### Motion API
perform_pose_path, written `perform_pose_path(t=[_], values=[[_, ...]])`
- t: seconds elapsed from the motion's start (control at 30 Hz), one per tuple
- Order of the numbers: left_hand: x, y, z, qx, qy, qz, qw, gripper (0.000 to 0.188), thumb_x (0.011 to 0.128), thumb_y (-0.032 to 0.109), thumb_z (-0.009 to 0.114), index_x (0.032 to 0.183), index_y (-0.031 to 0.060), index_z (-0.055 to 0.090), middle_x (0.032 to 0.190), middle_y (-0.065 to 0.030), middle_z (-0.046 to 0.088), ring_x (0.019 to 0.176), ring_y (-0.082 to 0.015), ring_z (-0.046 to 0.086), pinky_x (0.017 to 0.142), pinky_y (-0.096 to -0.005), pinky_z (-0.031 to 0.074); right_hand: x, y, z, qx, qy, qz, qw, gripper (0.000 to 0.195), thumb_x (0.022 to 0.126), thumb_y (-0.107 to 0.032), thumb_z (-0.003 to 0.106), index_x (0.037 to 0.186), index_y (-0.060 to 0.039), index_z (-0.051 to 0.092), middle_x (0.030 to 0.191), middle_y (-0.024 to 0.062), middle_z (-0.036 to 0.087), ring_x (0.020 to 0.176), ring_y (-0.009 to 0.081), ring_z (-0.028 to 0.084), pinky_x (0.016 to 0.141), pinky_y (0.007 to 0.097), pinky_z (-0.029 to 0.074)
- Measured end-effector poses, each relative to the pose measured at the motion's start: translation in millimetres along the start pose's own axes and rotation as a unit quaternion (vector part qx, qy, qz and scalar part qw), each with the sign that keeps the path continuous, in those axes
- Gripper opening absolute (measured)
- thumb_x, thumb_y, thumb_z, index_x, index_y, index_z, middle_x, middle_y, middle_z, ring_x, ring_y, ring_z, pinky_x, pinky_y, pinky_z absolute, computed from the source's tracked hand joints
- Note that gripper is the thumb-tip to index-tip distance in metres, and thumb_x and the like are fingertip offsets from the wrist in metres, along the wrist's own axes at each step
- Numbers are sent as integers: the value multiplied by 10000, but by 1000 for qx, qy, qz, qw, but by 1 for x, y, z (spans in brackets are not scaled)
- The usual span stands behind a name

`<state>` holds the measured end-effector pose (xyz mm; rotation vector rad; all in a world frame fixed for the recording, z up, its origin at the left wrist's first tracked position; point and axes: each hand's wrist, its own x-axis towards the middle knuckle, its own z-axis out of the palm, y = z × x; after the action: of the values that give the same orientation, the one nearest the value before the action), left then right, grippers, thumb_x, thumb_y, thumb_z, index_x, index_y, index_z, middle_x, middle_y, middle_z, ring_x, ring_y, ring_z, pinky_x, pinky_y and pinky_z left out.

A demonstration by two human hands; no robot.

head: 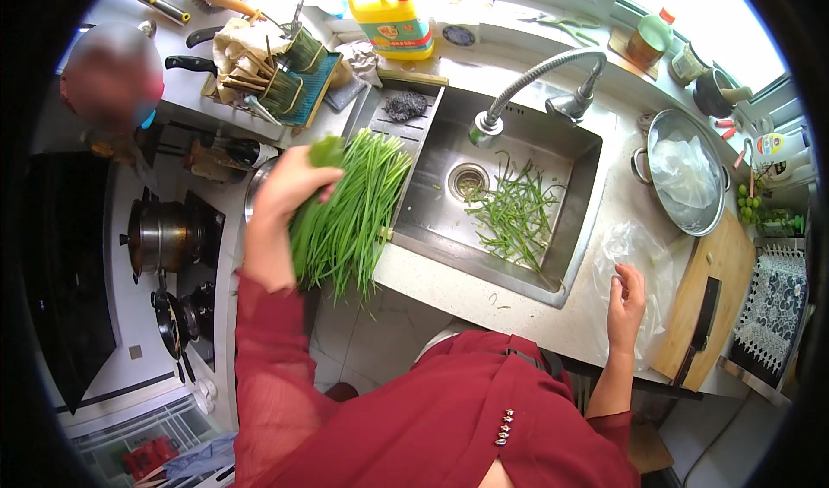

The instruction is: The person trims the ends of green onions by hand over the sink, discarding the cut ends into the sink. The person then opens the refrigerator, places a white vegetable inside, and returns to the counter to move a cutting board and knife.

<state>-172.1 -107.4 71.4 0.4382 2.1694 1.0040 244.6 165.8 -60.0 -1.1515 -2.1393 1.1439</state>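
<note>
My left hand [295,180] is at the left of the sink, closed around a blurred bunch of green leaves, seemingly garlic chives. Beneath and beside it lies a large heap of long garlic chives [359,203], spread over the sink's left side with tips hanging past the counter's front edge. Loose trimmed green pieces [515,213] are scattered in the stainless steel sink basin [434,209], right of the drain. My right hand [627,303] hovers at or just above a clear plastic bag [638,255] on the counter, fingers loosely bent, with nothing visible in them.
A flexible faucet [541,76] arches over the basin. To the right are a metal pot [655,125] holding a plastic bag and a cutting board [732,261] with a black-handled knife [703,319]. A yellow jug [392,25] and a chopstick rack [311,86] stand behind; the stove [204,229] is left.
</note>
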Motion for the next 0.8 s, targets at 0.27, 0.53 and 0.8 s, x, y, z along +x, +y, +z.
perform_pose_path(t=[0.27,0.53,0.8], values=[[197,-117,43,354,178,-73,915,230,726,213,660,792,-6,635,766,-188,657,737,-309,661,662,-418,504,-8,0,-24,-58,59,-16,996,228,823,38,524,1041,11,585,1079,119,558,867,194,586,747,282,490],[202,-160,85,424,250,-144,859,988,653,734,574,1286,2,378,1307,-208,402,1241,-353,368,988,-515,297,-32,43,-62,-207,204,46,956,275,770,6,571,1045,-3,584,1055,141,555,952,281,556,859,358,436],[141,-121,114,346,410,144,831,622,795,449,623,1211,11,477,1242,-161,453,1178,-321,419,966,-476,318,1,75,-39,-316,92,-37,944,100,730,-22,602,813,-62,639,933,78,585,933,277,520,786,381,419]])
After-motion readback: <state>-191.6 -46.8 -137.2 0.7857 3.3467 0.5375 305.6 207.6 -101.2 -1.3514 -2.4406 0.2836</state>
